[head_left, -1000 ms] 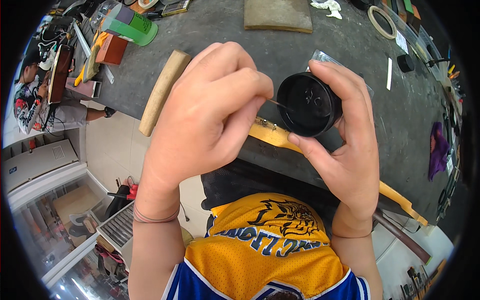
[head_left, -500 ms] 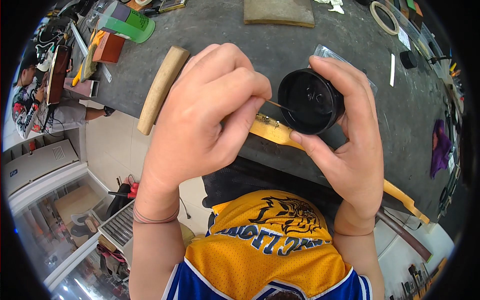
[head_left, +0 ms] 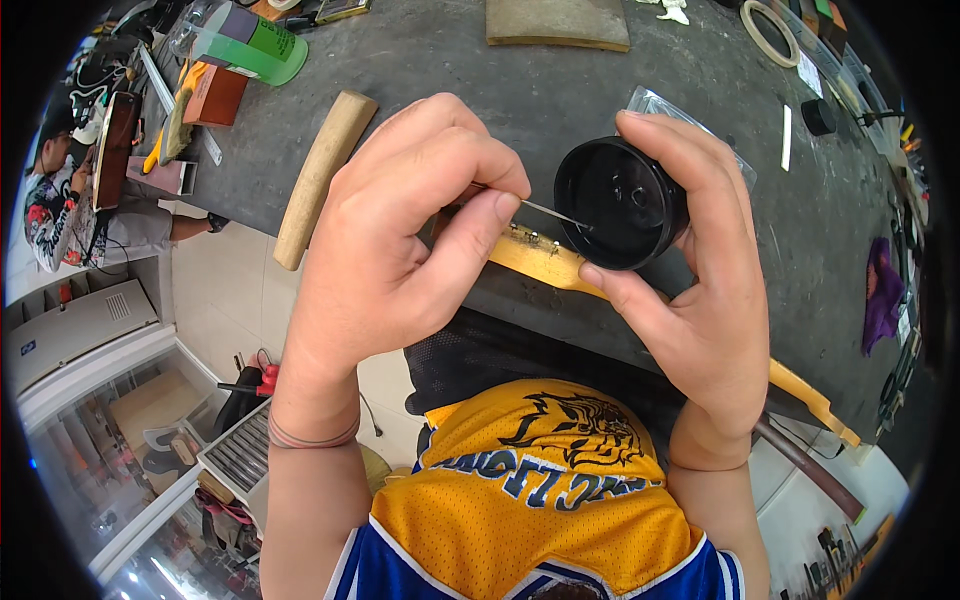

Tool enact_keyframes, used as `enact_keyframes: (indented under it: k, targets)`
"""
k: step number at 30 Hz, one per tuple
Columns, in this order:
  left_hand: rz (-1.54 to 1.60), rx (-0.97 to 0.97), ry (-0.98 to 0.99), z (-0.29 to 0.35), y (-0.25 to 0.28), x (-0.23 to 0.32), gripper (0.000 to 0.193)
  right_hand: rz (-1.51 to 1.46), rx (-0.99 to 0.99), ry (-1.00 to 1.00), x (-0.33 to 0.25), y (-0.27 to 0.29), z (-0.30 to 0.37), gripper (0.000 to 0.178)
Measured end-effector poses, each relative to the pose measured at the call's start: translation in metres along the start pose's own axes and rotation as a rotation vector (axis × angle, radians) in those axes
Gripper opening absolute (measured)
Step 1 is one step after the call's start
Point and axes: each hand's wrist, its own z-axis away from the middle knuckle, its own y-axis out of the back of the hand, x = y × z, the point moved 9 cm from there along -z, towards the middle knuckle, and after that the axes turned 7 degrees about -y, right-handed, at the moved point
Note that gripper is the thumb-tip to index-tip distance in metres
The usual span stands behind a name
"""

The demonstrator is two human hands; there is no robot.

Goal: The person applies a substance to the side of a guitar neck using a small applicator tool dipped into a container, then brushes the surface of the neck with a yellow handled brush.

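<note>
My left hand (head_left: 410, 240) pinches a thin stick (head_left: 548, 212) between thumb and forefinger. The stick's far tip reaches inside a round black cap-like cup (head_left: 625, 205), where a few small blobs show on the bottom. Fingers and thumb of my right hand (head_left: 705, 270) curl around the cup's rim and side, tilting its mouth toward my left hand. Under both hands runs a long yellow wooden piece (head_left: 550, 268), shaped like a guitar neck, with small metal bits along its edge. Its far end emerges beyond my right wrist.
On the dark bench (head_left: 420, 60) lie a curved wooden block (head_left: 322, 180), a flat board (head_left: 557, 25), a tape ring (head_left: 770, 33) and a purple cloth (head_left: 882, 295). A green-labelled bottle (head_left: 250, 45) lies at the back left. Another person (head_left: 75, 200) sits at far left.
My left hand has drawn back slightly to the left and opened its pinch angle, so more of the stick shows. Its tip stays in the cup; my right hand holds still.
</note>
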Motion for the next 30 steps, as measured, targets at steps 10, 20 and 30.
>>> enact_keyframes:
  k: [10, 20, 30]
  targets:
    - [-0.102, -0.056, -0.03, -0.003, -0.011, 0.01, 0.013, 0.012, -0.003, 0.004, 0.0, 0.0, 0.0, 0.091]
    - [-0.033, -0.023, 0.015, 0.0, -0.01, 0.002, 0.008, 0.014, -0.004, 0.002, 0.0, 0.0, 0.0, 0.09]
    - [0.03, -0.003, 0.061, 0.006, -0.004, -0.003, 0.004, 0.025, -0.006, -0.008, -0.001, -0.001, 0.001, 0.091]
